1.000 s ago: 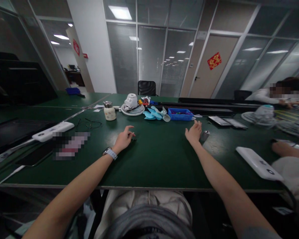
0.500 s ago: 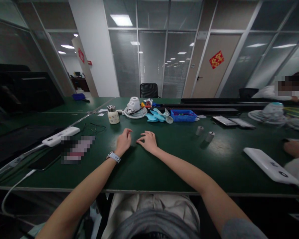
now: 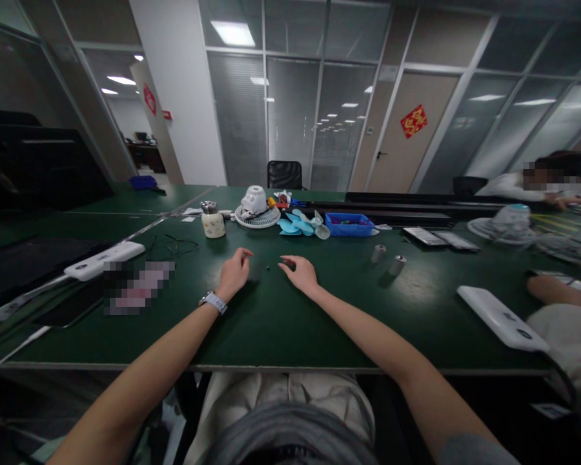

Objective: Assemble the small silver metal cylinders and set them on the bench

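Note:
Both my hands rest on the green table (image 3: 319,323), close together in the middle. My left hand (image 3: 234,274), with a watch (image 3: 214,300) on its wrist, has its fingers curled and thumb and forefinger pinched; what they hold is too small to see. My right hand (image 3: 301,274) lies just to its right, fingertips pinched on a small dark piece. Another tiny dark piece (image 3: 268,267) lies on the table between the hands. Two small metal cylinders (image 3: 387,258) stand to the right of my right hand.
Behind the hands stand a small jar (image 3: 213,222), a white fan grille with its motor (image 3: 255,208), light blue fan blades (image 3: 297,224) and a blue tray (image 3: 351,224). White power strips lie at the left (image 3: 101,259) and right (image 3: 501,318). A co-worker's arm (image 3: 556,290) rests at the right.
My right hand has come from beside the metal cylinders to the middle, next to my left hand. The two hands have since drawn slightly apart, leaving a tiny dark piece between them.

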